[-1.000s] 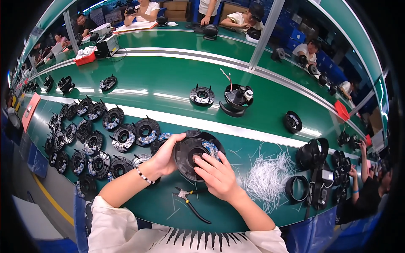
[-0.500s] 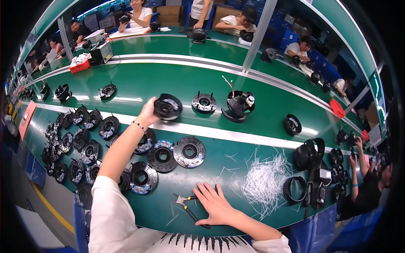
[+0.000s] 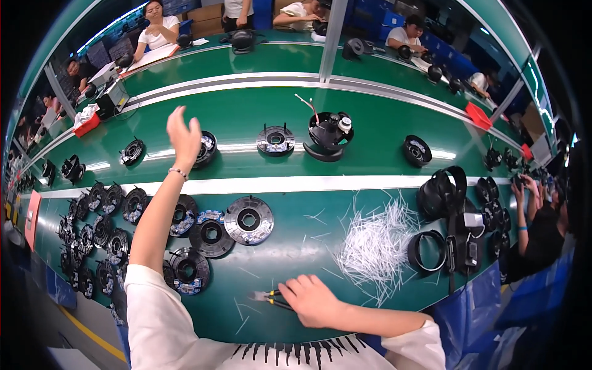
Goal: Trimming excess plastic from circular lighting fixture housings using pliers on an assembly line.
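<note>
My left hand (image 3: 184,137) is raised over the far green strip, fingers up and apart, holding nothing. Right beside it sits a black round housing (image 3: 206,148), partly hidden behind the hand. Close to the front edge, my right hand (image 3: 311,301) has its fingers curled round the handles of small cutting pliers (image 3: 269,296); the jaws point left and look blurred. A black disc with a circuit board (image 3: 275,140) stands farther right on the strip, followed by a black housing with a white-capped part and wires (image 3: 330,137).
Many black discs with circuit boards (image 3: 117,246) crowd the left. White plastic offcuts (image 3: 376,253) form a heap right of centre, beside a black ring (image 3: 427,251) and a strapped black device (image 3: 462,246). A white rail (image 3: 296,184) crosses the table. Co-workers sit opposite and at right.
My left hand has let go of the black round housing, which now rests on the far strip. My right hand has gone from lying flat to curled round the pliers. The view has shifted.
</note>
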`<action>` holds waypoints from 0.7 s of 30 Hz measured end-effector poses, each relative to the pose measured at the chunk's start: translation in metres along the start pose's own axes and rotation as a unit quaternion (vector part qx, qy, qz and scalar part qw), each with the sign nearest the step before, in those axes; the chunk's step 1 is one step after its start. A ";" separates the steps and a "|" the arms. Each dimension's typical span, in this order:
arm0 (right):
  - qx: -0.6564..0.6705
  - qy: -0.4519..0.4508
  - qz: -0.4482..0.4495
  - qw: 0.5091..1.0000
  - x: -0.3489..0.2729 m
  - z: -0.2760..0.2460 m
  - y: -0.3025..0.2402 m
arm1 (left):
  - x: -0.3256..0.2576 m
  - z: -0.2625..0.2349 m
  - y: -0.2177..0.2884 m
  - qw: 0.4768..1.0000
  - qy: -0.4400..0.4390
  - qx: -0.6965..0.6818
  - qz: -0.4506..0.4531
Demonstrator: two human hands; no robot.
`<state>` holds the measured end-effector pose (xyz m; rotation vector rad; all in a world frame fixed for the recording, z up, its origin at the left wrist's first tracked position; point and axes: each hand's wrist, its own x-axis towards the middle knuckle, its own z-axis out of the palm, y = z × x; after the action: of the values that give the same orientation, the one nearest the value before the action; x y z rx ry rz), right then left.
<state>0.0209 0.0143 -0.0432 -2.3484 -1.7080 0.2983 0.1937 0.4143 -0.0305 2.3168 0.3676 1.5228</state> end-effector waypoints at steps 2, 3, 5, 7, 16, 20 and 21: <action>0.015 0.045 0.025 0.999 -0.002 -0.025 0.015 | 0.007 0.015 0.060 0.987 -0.057 -0.116 0.092; 0.040 0.054 0.060 0.996 -0.005 -0.039 0.024 | 0.009 0.024 0.093 0.969 -0.128 -0.162 0.135; 0.026 0.168 0.112 0.979 -0.003 -0.074 0.043 | 0.007 0.053 0.132 0.924 -0.188 -0.177 0.283; 0.017 0.283 0.186 0.941 0.000 -0.098 0.068 | 0.001 0.093 0.155 0.883 -0.256 -0.179 0.350; -0.074 0.347 0.384 0.852 0.034 -0.098 0.185 | -0.019 0.178 0.203 0.854 -0.405 -0.033 0.325; -0.073 0.327 0.426 0.840 0.048 -0.102 0.206 | -0.018 0.175 0.215 0.870 -0.378 -0.121 0.293; -0.070 0.327 0.430 0.838 0.049 -0.102 0.211 | -0.019 0.179 0.215 0.867 -0.382 -0.122 0.296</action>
<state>0.2571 -0.0080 -0.0100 -2.7112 -0.3222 -0.4781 0.3566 0.1864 -0.0220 2.6875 -0.7534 0.6355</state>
